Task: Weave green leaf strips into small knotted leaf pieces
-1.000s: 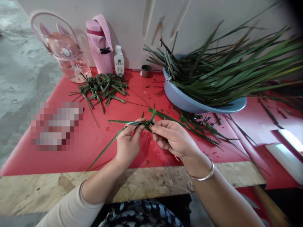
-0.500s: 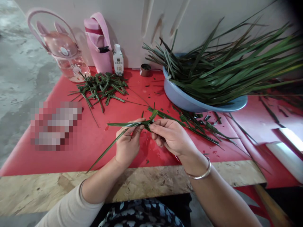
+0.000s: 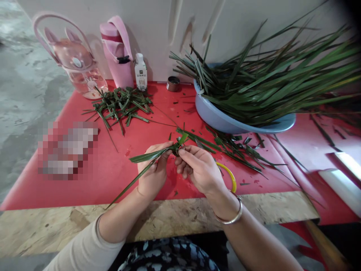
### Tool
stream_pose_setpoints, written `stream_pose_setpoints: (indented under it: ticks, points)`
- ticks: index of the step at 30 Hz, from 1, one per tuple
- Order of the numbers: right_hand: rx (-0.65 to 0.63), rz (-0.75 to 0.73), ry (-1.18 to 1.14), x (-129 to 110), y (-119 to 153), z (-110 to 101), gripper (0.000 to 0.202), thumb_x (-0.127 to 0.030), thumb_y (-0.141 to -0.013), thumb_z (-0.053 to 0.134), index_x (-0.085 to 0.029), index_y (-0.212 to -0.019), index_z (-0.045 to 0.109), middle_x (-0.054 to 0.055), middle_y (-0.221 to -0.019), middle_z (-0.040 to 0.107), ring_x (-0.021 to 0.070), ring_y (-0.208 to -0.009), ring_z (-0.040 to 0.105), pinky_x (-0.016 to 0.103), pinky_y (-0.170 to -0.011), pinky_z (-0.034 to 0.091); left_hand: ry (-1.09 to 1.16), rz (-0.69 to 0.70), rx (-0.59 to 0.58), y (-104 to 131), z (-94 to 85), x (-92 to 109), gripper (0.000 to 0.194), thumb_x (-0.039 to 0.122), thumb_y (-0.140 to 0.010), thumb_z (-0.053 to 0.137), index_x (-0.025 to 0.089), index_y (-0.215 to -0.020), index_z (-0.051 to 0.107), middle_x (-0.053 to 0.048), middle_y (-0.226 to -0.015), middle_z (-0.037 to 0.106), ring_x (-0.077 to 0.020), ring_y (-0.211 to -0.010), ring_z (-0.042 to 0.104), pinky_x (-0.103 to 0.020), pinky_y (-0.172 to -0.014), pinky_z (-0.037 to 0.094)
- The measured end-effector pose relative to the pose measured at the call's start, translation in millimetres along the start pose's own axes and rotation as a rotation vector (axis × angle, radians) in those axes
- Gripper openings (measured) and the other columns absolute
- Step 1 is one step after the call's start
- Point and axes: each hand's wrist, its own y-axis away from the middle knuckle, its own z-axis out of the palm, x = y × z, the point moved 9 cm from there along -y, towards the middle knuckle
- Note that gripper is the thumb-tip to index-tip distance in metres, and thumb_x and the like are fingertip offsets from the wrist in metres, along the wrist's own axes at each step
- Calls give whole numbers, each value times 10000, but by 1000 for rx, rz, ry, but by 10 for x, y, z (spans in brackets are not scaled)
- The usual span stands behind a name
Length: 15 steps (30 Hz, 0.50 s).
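Between both hands is a folded green leaf strip [image 3: 148, 156], its long ends trailing out to the left past my left hand. A short bright green end stands up from the fold at the fingertips. My left hand [image 3: 153, 165] pinches the strip with thumb and forefinger. My right hand [image 3: 200, 165], with a silver bangle at the wrist, pinches the fold from the right side; part of the fold is hidden behind the fingers. A yellow ring-shaped handle [image 3: 231, 177] shows beside my right wrist; the rest of it is hidden.
A blue basin [image 3: 214, 114] full of long leaves [image 3: 270, 86] stands at back right. Leaf scraps [image 3: 239, 150] lie before it. Folded leaf pieces [image 3: 122, 103] are heaped at back left, near a pink jug [image 3: 81, 67], a pink bottle [image 3: 117, 56] and a white bottle [image 3: 140, 73].
My right hand has shifted slightly left and down, uncovering the yellow handle. The wider trailing leaf end has dropped a little. Both hands keep hold of the strip.
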Motion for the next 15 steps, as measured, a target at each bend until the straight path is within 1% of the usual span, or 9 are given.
stream_pose_setpoints:
  ticks: [3, 7, 10, 12, 15]
  points:
    - [2, -3, -47, -9, 26, -8, 232, -339, -668, 689, -154, -686, 551, -15, -553, 599, 74, -386, 520, 141, -292, 334, -30, 55, 0, -6, -3, 68, 215, 156, -810, 537, 217, -968, 670, -37, -910, 686, -158, -869, 622, -302, -826, 473]
    - [49, 45, -63, -1, 46, -22, 206, -298, -677, 667, -159, -631, 523, -44, -469, 543, 45, -309, 430, 134, -264, 254, -79, 106, -39, 0, 36, 103, 217, 145, -800, 548, 227, -964, 665, -23, -897, 686, -137, -820, 621, -271, -789, 472]
    - [101, 61, -94, 1, 54, -41, 224, -286, -669, 657, -163, -580, 491, -58, -426, 493, 31, -282, 376, 137, -263, 214, -133, 146, -74, 17, 75, 107, 255, 130, -799, 542, 250, -993, 655, -15, -902, 689, -140, -823, 621, -271, -795, 464]
    - [120, 34, -114, -5, 51, -49, 254, -308, -668, 668, -164, -568, 483, -58, -432, 486, 28, -287, 369, 141, -269, 214, -159, 177, -70, 28, 75, 120, 266, 127, -798, 540, 247, -1010, 648, -20, -912, 692, -148, -842, 623, -278, -810, 461]
    - [107, -15, -120, 7, 36, -32, 276, -352, -672, 689, -161, -589, 507, -54, -462, 502, 29, -312, 387, 144, -284, 245, -182, 183, -43, 36, 50, 134, 252, 132, -800, 541, 227, -1012, 640, -28, -937, 691, -153, -867, 627, -281, -825, 461]
